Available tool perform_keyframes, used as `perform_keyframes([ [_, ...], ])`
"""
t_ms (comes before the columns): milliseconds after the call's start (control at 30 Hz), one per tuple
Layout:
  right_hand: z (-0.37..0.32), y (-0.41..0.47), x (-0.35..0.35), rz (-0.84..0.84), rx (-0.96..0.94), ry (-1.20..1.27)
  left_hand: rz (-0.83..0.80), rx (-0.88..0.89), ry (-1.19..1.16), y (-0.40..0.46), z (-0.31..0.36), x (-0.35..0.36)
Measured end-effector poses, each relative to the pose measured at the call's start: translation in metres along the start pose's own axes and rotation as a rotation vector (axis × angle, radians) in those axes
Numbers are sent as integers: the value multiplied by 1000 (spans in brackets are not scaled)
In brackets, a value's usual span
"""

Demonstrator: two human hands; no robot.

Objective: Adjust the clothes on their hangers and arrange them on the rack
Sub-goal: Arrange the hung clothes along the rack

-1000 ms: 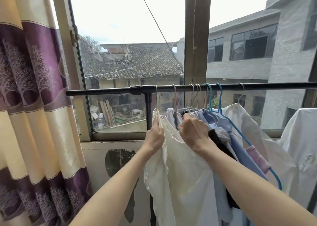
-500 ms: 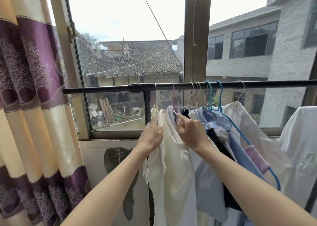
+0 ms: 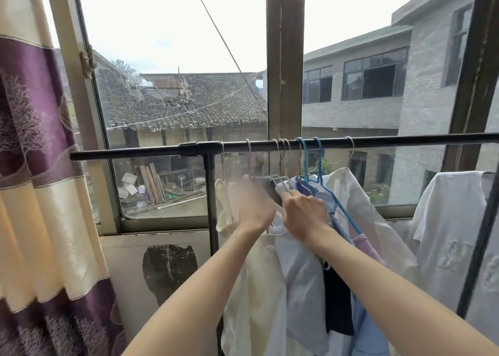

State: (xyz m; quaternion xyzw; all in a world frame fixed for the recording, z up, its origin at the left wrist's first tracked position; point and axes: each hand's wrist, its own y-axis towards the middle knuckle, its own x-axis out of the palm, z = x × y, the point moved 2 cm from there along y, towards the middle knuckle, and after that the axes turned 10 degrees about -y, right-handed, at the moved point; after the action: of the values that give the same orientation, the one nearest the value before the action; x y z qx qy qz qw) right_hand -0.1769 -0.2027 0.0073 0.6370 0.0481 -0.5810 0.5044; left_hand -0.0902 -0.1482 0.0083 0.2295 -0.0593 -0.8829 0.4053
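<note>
Crowded hangers (image 3: pixel 302 164) are bunched on the rack rail (image 3: pixel 378 141). A pale blue shirt (image 3: pixel 302 269) is gripped at its shoulder by the right hand (image 3: pixel 306 215), apparently to straighten it. The left hand (image 3: pixel 253 207) is blurred; its grip cannot be told.

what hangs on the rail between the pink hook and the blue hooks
Head view: a cluster of pale wire hooks on the rail, nothing else.

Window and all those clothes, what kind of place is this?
Probably a room in a home, used for hanging laundry. A clothes rail full of hangers runs across a window, a curtain hangs beside it, and houses stand outside.
</note>
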Motion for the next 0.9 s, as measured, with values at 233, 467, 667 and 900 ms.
perform_keyframes([
  [233,34,4,7,-5,57,-4,72,7,-13,-6,-6,12],
  [467,64,-3,6,-50,200,21,85,-9,58,-2,-11,7],
  [667,41,-4,-5,13,220,154,-9,-40,10,1,-13,7],
  [900,9,3,-2,105,124,140,-48,-69,-24,3,-15,-4],
])
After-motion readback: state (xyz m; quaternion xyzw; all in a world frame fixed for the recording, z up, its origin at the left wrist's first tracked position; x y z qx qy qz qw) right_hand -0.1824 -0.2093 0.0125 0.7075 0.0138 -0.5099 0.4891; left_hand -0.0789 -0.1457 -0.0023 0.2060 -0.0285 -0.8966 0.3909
